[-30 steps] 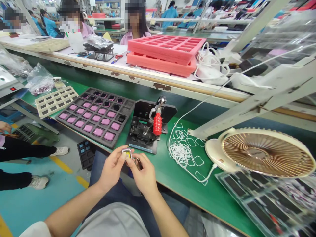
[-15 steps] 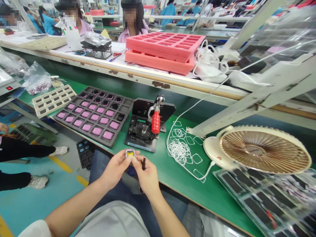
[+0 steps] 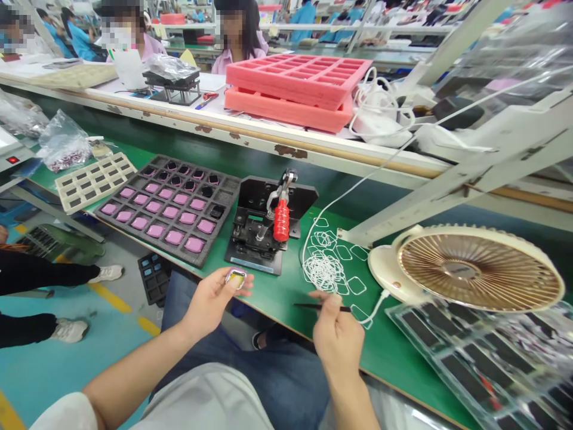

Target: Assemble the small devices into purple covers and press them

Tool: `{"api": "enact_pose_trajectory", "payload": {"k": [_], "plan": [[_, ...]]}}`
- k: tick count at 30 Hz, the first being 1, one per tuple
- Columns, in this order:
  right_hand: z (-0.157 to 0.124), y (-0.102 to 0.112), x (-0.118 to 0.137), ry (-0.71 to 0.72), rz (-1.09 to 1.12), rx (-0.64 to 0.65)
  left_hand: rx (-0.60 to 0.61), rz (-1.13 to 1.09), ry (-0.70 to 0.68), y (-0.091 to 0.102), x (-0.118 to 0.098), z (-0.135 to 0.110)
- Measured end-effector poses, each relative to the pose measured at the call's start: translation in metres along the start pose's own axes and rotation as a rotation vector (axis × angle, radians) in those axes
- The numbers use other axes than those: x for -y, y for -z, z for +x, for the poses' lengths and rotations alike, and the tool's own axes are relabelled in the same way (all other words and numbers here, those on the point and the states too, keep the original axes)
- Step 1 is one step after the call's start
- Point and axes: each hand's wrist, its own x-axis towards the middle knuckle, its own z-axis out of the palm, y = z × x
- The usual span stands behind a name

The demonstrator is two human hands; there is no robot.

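My left hand [image 3: 213, 298] is closed on a small pink watch case [image 3: 234, 278], whose open side shows yellow and metallic parts inside. It is above the table's front edge, below the black clamp fixture [image 3: 257, 230] with its red handle. My right hand [image 3: 339, 331] is closed around a thin black tool [image 3: 308, 306] that points left; its exact kind I cannot make out. Just beyond that hand lies a pile of thin white rounded-square rings [image 3: 324, 272] on the green tabletop [image 3: 290, 286].
A dark foam tray [image 3: 208, 248] of pink watch cases and a cream tray [image 3: 96, 182] lie left. A cream fan [image 3: 461, 269] and a clear compartment box [image 3: 430, 331] stand right. Red foam trays [image 3: 290, 110] rest on the shelf. Other people sit beyond.
My right hand has moved away from the watch case, to the right, with the black tool turned sideways near the white rings. My left hand keeps the case, now slightly tilted.
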Motion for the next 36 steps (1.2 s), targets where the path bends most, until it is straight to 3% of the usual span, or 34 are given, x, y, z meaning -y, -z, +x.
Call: {"api": "enact_pose_trajectory", "payload": {"k": [4,9,12,16,20,25,36], "plan": [[-0.001,0.015,-0.008,0.106,-0.032,0.15,0.149,-0.069,0.131,-0.002,-0.001,0.001],[-0.002,0.028,0.0,0.217,0.144,0.359,0.109,-0.088,0.194,-0.008,-0.001,-0.001],[-0.009,0.028,0.015,0.232,0.303,0.269,0.082,-0.029,0.182,-0.013,-0.002,-0.004],[-0.022,0.01,0.047,0.253,0.587,0.184,0.082,0.059,0.147,-0.018,-0.002,-0.011],[-0.028,-0.014,0.069,0.407,0.657,0.143,0.083,0.122,0.133,-0.023,-0.005,-0.017],[-0.03,-0.026,0.071,0.521,0.596,0.143,0.051,0.101,0.136,-0.026,-0.011,-0.019],[-0.033,-0.025,0.063,0.614,0.555,0.209,0.025,0.11,0.162,-0.024,-0.008,-0.02]]}}
